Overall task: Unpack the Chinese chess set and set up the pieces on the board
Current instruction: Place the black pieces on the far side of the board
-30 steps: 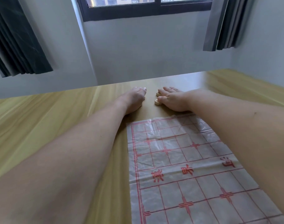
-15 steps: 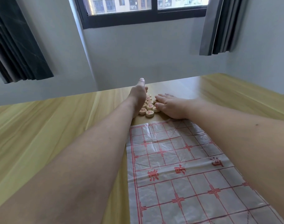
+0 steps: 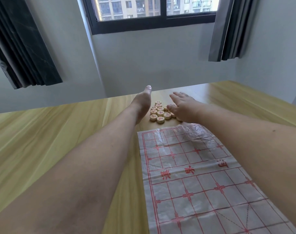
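The pieces, covered by both hands a second ago with only one or two discs showing, are now exposed as a tight cluster of pale wooden discs with red characters facing up. The left hand has been turned onto its edge, fingers straight and open, nothing gripped; the cluster lies just beside it on its right, touching or nearly so. The right hand has been lifted and spread flat, fingers straight, nothing held; a few discs are partly hidden under its palm, so the full count cannot be told. Judged from this, the pieces are unpacked and corralled but none is placed yet: sorting and placement remain. The board, a thin creased plastic sheet with a red grid and red river characters, is laid flat nearer the person than both hands, just short of the cluster, partly under the right forearm; its far right corner is wrinkled. Everything is carried on a light wood-grain table. Beyond both hands a pale wall is seen, with a dark-framed window showing apartment blocks and dark curtains at either side.
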